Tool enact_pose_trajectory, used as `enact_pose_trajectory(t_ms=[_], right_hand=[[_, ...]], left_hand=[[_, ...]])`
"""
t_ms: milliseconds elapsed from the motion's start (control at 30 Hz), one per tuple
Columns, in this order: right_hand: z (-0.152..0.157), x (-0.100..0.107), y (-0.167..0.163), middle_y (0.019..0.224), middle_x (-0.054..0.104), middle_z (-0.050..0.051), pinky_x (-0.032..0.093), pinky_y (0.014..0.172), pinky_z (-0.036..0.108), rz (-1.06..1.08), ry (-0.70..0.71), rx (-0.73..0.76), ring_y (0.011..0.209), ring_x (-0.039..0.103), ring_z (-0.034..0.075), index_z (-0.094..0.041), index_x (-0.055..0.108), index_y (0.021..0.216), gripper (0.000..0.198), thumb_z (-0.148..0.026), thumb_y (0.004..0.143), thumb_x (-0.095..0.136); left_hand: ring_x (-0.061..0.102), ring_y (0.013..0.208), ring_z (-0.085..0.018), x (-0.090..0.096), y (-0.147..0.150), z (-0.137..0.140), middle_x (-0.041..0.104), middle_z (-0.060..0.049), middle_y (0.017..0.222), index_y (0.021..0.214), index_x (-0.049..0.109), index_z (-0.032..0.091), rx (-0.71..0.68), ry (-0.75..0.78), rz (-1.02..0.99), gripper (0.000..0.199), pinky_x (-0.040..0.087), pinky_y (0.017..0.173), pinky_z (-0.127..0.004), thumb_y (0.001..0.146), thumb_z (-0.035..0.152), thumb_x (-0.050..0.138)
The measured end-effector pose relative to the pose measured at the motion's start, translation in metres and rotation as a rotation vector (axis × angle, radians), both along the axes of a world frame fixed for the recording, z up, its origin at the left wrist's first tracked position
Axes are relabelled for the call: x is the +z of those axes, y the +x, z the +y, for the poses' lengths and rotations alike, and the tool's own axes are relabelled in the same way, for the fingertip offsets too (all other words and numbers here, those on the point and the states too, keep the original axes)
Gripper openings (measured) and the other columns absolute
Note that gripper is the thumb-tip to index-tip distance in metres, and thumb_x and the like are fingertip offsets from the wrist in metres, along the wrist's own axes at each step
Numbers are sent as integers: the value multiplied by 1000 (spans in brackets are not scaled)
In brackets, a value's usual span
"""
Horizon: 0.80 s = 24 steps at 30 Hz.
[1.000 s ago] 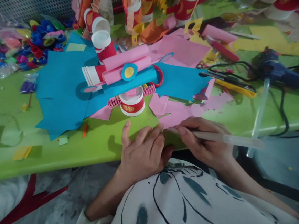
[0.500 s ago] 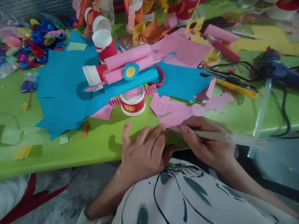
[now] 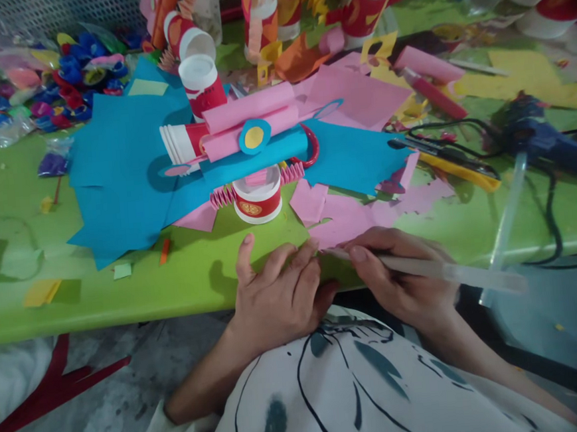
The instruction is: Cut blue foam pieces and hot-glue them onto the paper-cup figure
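My right hand (image 3: pixel 405 273) is closed around a slim, pale pen-like tool (image 3: pixel 417 266) with a translucent rear end. Its tip points left, close to the fingertips of my left hand (image 3: pixel 282 290). That hand lies palm down at the table's front edge, its little finger lifted and apart, the others slightly bent. Whether anything small is under its fingertips is hidden. Just beyond are pink paper scraps (image 3: pixel 343 215) and a red-and-white paper cup piece (image 3: pixel 259 202) with pleated pink strips at both sides. Behind it rest a blue paper roll (image 3: pixel 256 157) and pink paper rolls (image 3: pixel 250 107).
Blue paper sheets (image 3: pixel 120 169) spread over the green table (image 3: pixel 140 297). At right lie a glue gun (image 3: pixel 546 132) with its cable, and a yellow-and-black cutter (image 3: pixel 459 166). Decorated cups (image 3: pixel 367 10) stand at the back; colourful small pieces (image 3: pixel 72 73) are heaped at back left.
The pen-like tool's rear end has shifted slightly right and down with my right hand. My left hand stays almost still.
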State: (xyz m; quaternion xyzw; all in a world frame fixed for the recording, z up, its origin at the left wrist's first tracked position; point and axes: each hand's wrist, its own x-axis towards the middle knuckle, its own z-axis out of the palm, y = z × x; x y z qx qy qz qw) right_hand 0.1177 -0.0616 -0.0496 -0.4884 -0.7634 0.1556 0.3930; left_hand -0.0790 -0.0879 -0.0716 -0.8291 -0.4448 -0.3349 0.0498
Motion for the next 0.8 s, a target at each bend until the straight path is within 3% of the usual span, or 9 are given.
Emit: enact_pose_trajectory(t_ms=[800], right_hand=[[-1, -3, -1, 71, 72, -1, 48, 51, 27, -34, 56, -57, 55, 62, 13, -24, 62, 88, 9, -20, 94, 66]], left_hand=[[72, 104, -23, 0, -1, -1, 79, -3, 125, 102, 73, 20, -2, -7, 7, 19, 3, 133, -61, 96, 37, 68]])
